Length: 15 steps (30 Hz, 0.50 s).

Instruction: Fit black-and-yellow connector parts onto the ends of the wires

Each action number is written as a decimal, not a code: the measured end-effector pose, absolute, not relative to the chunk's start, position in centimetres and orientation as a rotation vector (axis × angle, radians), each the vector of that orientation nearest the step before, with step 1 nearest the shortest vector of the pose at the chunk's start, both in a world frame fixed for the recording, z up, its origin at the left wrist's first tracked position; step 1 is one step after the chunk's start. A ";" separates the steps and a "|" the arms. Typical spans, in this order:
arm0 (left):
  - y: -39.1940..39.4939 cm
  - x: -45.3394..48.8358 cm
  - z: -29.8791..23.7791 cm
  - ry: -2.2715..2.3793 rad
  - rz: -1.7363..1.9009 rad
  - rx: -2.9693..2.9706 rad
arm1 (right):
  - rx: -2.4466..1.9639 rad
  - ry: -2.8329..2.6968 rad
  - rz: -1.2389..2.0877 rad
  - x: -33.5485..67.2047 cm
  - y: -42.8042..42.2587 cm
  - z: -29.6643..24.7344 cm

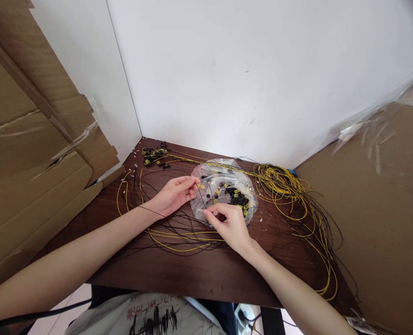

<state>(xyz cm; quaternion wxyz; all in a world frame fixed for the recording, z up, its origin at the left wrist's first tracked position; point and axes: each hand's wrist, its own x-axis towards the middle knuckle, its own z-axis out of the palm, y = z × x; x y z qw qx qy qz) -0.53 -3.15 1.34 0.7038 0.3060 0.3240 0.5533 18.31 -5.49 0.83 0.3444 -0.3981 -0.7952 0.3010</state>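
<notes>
Forearms cropped | left hand, right hand both pinching thin black wire | wire's ends untraceable

The brown table bears a clear bag with small parts beneath the right fingers. Farther back, left of the left fingers, sit clips; a yellow coil lies right of the right fingers, and loose wires spread nearer the person than either.
</notes>
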 end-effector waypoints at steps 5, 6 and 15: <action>-4.1 -0.1 2.2 0.879 0.959 1.171 | -1.034 -2.072 0.784 18.3 -5.5 1.0; -4.2 -0.1 2.3 0.893 0.926 1.205 | -1.033 -2.074 0.783 18.3 -5.5 1.0; -3.0 -0.7 1.2 0.655 1.260 0.539 | -1.051 -2.076 0.781 18.3 -5.5 0.9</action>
